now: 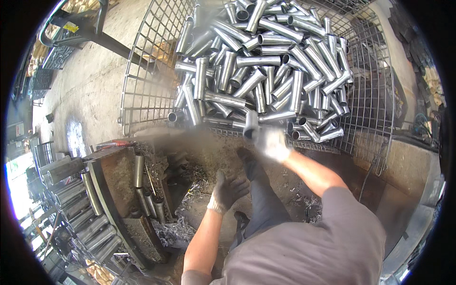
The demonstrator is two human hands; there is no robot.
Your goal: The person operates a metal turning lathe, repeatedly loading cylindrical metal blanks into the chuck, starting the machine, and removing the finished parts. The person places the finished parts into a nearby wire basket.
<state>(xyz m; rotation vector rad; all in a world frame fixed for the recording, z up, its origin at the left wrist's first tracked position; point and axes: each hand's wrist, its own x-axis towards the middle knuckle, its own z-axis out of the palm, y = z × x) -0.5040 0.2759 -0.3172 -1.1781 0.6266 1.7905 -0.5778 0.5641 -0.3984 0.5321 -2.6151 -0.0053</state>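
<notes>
My right hand (274, 143), in a whitish glove and smeared by motion, grips a short shiny metal tube (250, 124) at the near edge of a wire mesh basket (134, 90). Inside the basket lies a big jumbled heap of similar metal tubes (259, 61), many with a flared end. My left hand (229, 191) wears a glove with a dark grey palm and white cuff. Its fingers are stretched out with nothing in them, above the littered floor in front of my legs.
At the left, several plain metal tubes (90, 228) lie in a row beside a metal-edged bench (111, 178). More tubes (151, 204) stand near its inner side. Metal shavings (175, 232) litter the floor. A dark metal handle frame (85, 31) stands at the upper left.
</notes>
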